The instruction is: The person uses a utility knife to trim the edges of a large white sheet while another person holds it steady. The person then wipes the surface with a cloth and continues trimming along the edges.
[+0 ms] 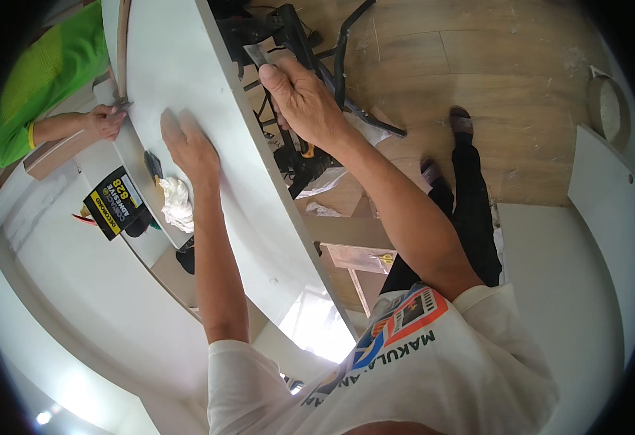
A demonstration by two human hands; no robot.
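My left hand (191,149) rests on the glossy face of a long white panel (263,217), its fingers blurred and stretched towards the far end. Nothing shows in its grasp. Just past the panel's right edge, my right hand (303,100) grips a flat-bladed scraper (256,54), probably a putty knife. Its blade points up and left, clear of the white face. The handle is mostly hidden in my fist. A crumpled white cloth (176,201) lies left of my left forearm, close to a dark-bladed tool (153,165).
Across the panel, a co-worker's hand (105,122) holds a small tool at a strip's edge. A Decobond contact adhesive container (115,203) stands at left. Below the panel's right edge are a black metal stand (342,60) and yellow-handled scissors (386,258) on a board.
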